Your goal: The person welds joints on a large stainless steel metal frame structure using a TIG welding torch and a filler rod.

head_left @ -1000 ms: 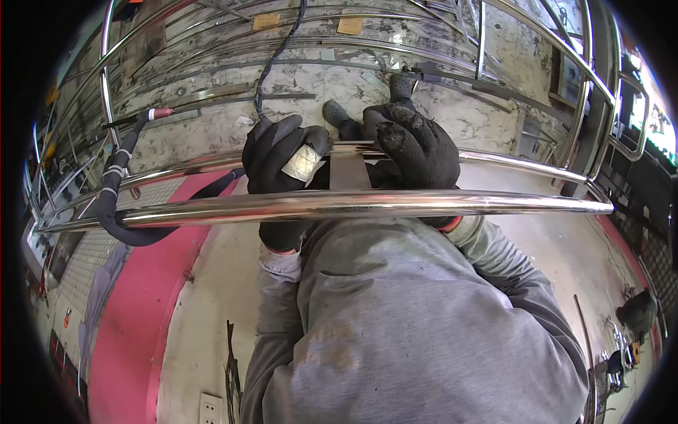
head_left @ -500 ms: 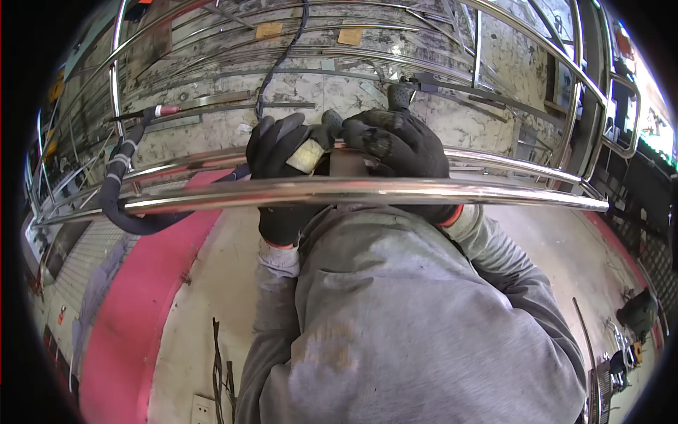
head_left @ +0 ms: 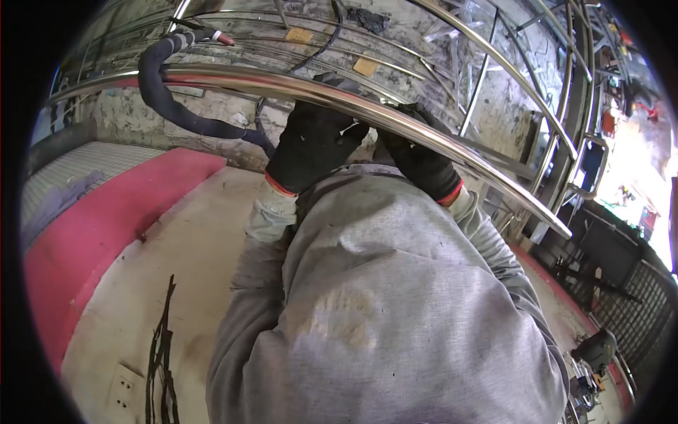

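Two black-gloved hands, left hand [head_left: 314, 145] and right hand [head_left: 418, 162], reach side by side behind one polished steel tube [head_left: 233, 76]. Their fingers are hidden, so their grip cannot be told. The tube's long axis runs from upper left to lower right. One black-hosed welding torch [head_left: 157, 79] crosses it at left.

One view only, worn on the person's head, tilted steeply down and a little forward through a fisheye lens that darkens the edges. It sits very near the body: the grey sweatshirt [head_left: 381, 304] fills 4 to 8 o'clock. The left hand [head_left: 314, 145] and right hand [head_left: 420, 159] lie just above centre, partly behind the steel rail [head_left: 240, 76] crossing from 10 to 3 o'clock.
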Demonstrator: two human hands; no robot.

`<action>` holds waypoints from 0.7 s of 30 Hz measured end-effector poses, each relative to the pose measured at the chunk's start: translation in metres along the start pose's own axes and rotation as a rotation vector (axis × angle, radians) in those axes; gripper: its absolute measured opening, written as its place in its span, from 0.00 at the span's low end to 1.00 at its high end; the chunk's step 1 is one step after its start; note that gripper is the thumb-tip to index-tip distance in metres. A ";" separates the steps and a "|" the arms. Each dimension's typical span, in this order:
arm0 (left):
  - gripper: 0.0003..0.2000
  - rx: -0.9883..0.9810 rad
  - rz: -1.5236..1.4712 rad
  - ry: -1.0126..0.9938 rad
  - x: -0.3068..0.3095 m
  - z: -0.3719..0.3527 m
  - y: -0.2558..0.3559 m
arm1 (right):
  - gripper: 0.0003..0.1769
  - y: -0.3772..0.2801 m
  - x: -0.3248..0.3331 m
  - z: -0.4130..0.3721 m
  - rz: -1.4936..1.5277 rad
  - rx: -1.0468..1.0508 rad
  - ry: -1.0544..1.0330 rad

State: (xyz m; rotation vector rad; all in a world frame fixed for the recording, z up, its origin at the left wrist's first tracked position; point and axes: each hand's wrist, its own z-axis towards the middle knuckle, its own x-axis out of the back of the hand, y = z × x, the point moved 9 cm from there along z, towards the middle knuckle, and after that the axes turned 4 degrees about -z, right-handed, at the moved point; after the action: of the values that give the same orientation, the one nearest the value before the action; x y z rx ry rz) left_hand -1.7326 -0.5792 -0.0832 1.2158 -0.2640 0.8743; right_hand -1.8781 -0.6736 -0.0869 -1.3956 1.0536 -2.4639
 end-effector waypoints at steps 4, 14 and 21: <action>0.11 -0.011 -0.139 -0.020 0.040 -0.001 0.008 | 0.21 -0.004 -0.004 -0.006 -0.126 0.089 0.025; 0.18 0.187 -0.311 0.111 0.185 -0.026 0.025 | 0.25 0.007 -0.011 -0.013 -0.003 0.030 -0.008; 0.27 -0.255 1.001 0.252 0.293 0.050 0.038 | 0.25 -0.014 -0.006 -0.017 -0.373 0.255 0.090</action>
State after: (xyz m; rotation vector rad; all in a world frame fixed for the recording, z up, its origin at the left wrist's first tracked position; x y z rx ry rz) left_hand -1.5535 -0.4912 0.1405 0.6767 -0.7855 1.7742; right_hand -1.8850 -0.6520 -0.0878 -1.5233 0.4983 -2.8166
